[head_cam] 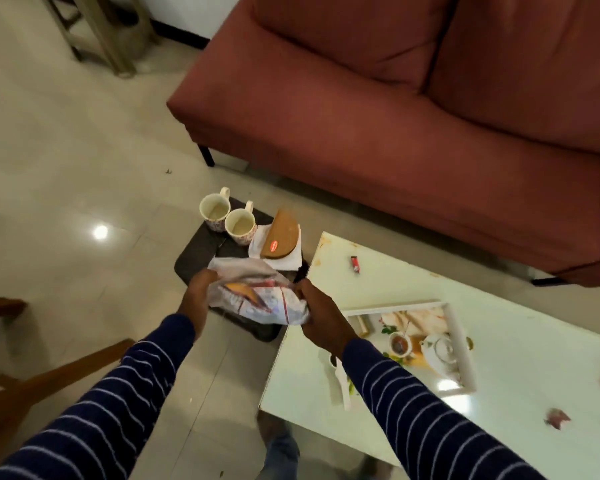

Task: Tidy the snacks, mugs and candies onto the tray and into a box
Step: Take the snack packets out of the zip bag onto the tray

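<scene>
Snack bag [257, 297] crosswise, an end in each hand's curled fingers [207, 277].

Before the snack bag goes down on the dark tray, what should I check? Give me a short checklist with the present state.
1. Left hand holds the snack bag: ok.
2. Right hand holds the bag's other end: ok.
3. Bag is over the dark tray: ok.
4. Two mugs stand upright, apart from the bag: ok.
5. Free space under the bag: cannot tell, bag hides it.
6. Red candy on the white table collected: not ok.
</scene>
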The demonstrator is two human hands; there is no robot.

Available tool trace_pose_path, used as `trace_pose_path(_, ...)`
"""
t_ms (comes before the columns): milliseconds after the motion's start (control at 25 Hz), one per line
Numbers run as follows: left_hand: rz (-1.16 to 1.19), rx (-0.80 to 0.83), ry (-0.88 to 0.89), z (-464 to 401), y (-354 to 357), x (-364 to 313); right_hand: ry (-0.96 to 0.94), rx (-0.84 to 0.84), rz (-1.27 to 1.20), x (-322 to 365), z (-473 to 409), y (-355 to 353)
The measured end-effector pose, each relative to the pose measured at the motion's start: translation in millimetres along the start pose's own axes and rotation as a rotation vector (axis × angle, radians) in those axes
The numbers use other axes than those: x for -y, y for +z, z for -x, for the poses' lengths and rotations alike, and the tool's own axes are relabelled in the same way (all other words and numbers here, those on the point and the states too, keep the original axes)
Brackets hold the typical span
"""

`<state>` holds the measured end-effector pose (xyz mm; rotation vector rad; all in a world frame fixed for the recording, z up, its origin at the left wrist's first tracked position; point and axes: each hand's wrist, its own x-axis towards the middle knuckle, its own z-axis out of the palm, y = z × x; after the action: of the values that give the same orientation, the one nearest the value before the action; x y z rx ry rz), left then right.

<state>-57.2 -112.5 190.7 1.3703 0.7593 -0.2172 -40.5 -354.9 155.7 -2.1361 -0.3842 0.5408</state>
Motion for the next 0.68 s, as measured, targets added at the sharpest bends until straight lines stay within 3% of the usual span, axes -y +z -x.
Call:
trace_pose_path(200, 0.265, 0.268, -0.048, 63.6, 41.8, -84.2, -0.081, -0.120, 0.266, 34.8, 62.4, -89.2)
trace_pose_path(320, 0.047, 0.347, -0.054, 103.1, 81.1, -128.1, -0.224, -0.211, 0.521, 57.4, 107.4, -148.9)
trace_pose_path(440, -0.193, 0.392, 0.097, 141.2, 133.0, -162.8, -0.352, -0.289, 0.671, 76.5, 148.7, -208.8)
trace_pose_path(680, -0.165, 0.377, 0.372, 212.0, 229.8, -207.9, -0.278, -0.414, 0.907, 83.9, 213.8, -301.1)
